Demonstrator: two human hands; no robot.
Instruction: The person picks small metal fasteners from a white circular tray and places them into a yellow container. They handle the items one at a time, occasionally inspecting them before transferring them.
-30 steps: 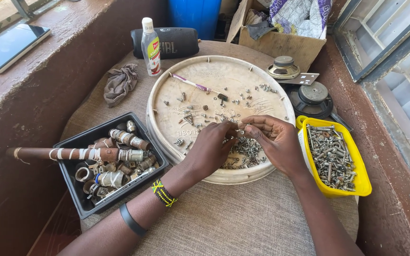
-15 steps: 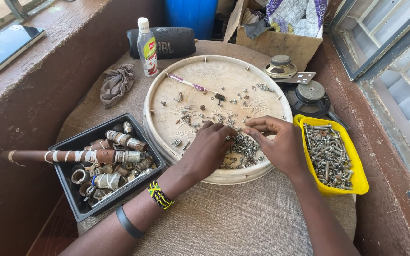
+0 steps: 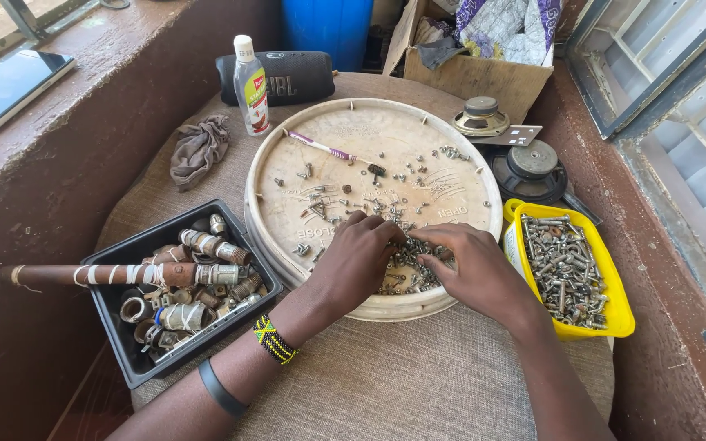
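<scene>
Screws (image 3: 408,269), small, grey and dull, lie heaped at the near edge of a scuffed cream round lid (image 3: 451,175). Left hand (image 3: 357,261) and right hand (image 3: 471,265) rest on the heap, fingers curled and picking; whether either pinches one is hidden. Beside them: a yellow tray (image 3: 614,314) of bolts and a black bin (image 3: 128,367) of rusty fittings.

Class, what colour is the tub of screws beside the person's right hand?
Yellow: the tub beside the right hand, seen in the head view.

Cream round lid (image 3: 345,155) w/ grey screws (image 3: 406,265); yellow tray (image 3: 614,314); black bin (image 3: 124,359); green-yellow-black beaded wristband (image 3: 274,340); beige woven tabletop (image 3: 386,384).
</scene>
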